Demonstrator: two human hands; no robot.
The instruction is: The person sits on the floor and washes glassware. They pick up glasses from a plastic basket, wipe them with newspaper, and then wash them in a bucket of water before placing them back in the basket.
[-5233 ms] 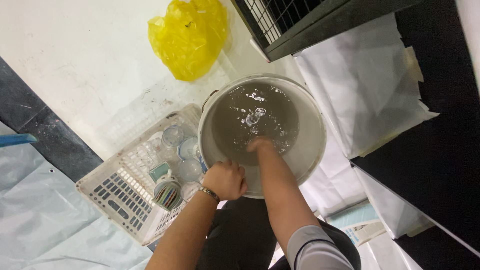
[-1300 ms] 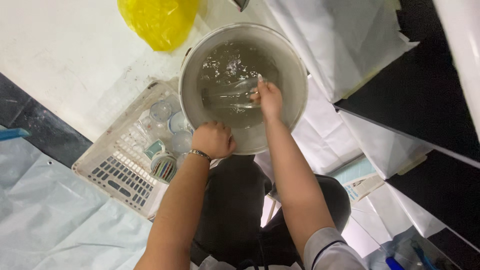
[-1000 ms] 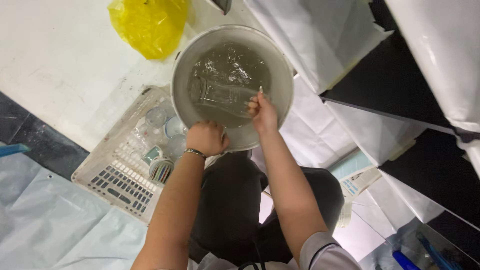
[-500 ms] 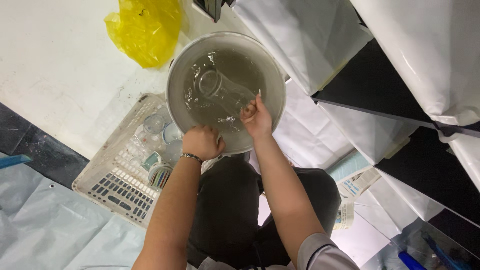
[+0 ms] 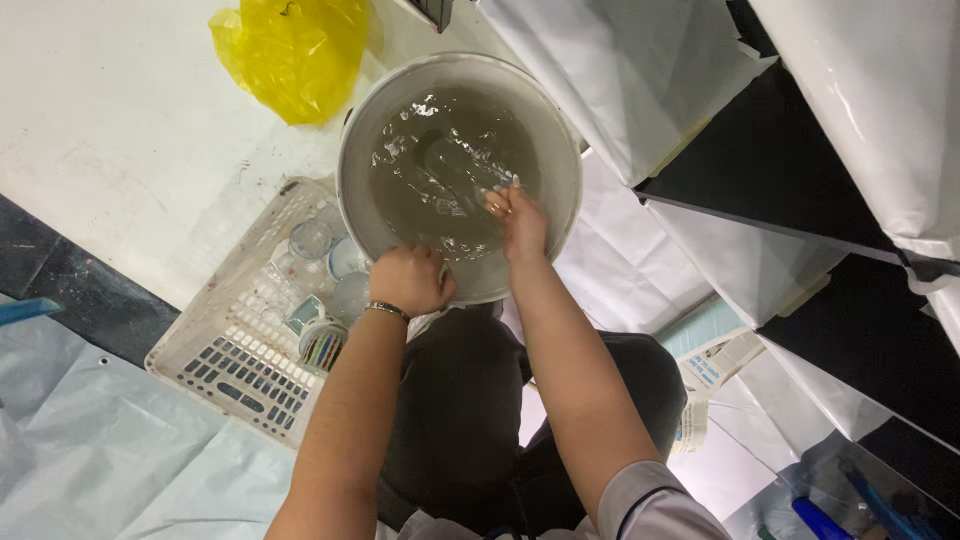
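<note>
what changed: half a second ago we could see a clear glass jar lying in the water; now it's gone under the ripples, so we're pushing it down to rinse or fill it.
bucket [image 5: 460, 80]: white, round, on the floor between our knees, beside the white basket [image 5: 235, 340] of jars.
left hand [image 5: 410, 280]: fingers clenched over the near rim.
right hand [image 5: 517, 218]: dipped in the grey water, fingers curled on something we can't make out.
jar's axis: can't tell now, it's hidden.
</note>
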